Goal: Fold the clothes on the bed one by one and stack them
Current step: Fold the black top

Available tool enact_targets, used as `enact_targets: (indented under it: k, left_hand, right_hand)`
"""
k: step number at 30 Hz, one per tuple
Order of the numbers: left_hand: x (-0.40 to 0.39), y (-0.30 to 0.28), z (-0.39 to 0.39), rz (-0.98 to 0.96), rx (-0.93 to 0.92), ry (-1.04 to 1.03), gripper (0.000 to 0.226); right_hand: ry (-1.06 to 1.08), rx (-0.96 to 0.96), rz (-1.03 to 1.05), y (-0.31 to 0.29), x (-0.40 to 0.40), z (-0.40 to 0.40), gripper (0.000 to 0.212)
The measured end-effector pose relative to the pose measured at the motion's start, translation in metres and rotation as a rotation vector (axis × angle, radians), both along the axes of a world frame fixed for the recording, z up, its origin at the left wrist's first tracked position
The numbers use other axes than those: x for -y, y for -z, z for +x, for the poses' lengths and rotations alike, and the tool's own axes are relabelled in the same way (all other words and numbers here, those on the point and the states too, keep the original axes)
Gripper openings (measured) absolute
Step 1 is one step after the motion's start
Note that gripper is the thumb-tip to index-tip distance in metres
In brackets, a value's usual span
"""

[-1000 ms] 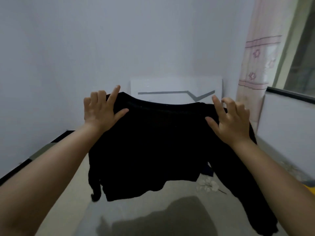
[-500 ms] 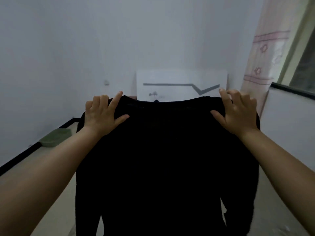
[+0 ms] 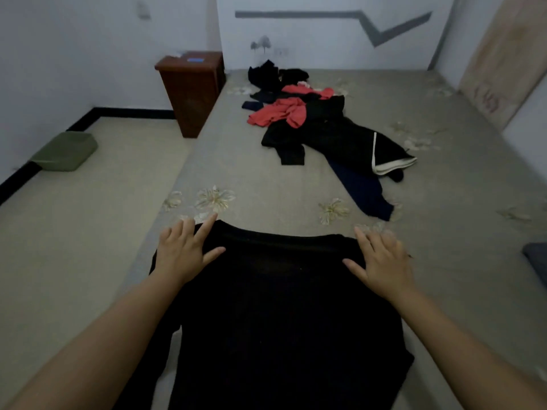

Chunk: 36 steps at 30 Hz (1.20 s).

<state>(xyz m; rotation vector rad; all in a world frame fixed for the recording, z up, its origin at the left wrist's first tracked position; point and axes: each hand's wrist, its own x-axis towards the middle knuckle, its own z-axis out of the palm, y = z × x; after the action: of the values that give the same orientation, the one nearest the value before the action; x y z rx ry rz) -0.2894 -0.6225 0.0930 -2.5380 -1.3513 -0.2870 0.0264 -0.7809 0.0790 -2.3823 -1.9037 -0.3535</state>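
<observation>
While a black top (image 3: 281, 306) lies spread at the six o'clock end of the bed (image 3: 444, 202), both hands rest at its shoulders. Left hand (image 3: 183, 253) at nine o'clock of the neckline, right hand (image 3: 381, 258) at three o'clock; fingers look fairly straight over the fabric edge, but whether they pinch it underneath cannot be told. Unfolded clothes (image 3: 310, 122), black and red, lie heaped at twelve o'clock, well apart. Likely risks: the left sleeve hangs near the mattress edge and could drag the top off, and dark wrinkles may get folded in unnoticed.
</observation>
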Motion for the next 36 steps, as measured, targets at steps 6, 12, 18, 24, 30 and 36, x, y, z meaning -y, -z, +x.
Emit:
enact_targets:
  k: [6,12,18,24,30,36]
  left_hand:
    - [-0.037,0.079,0.021,-0.033,-0.049,-0.019,0.071]
    - [-0.07,0.134,0.038,-0.006,-0.11,0.032,0.069]
    - [-0.129,0.155,0.065,0.054,-0.062,0.083,0.069]
    - [-0.222,0.164,0.112,-0.027,-0.025,0.039,0.069]
    - [-0.163,0.224,0.16,-0.42,-0.015,0.013,0.062]
    - [-0.088,0.263,0.17,-0.642,-0.026,0.06,0.076]
  right_hand:
    - [0.028,-0.022,-0.109,0.077,-0.041,0.021,0.074]
    - [0.016,-0.048,-0.12,0.131,-0.072,0.039,0.083]
    - [0.013,0.008,-0.024,0.141,-0.12,0.07,0.08]
    - [0.21,-0.156,-0.046,0.14,-0.217,0.09,0.075]
    - [0.346,-0.395,-0.145,0.194,-0.18,0.088,0.067]
    - [0.837,-0.8,0.03,0.218,-0.067,0.073,0.085]
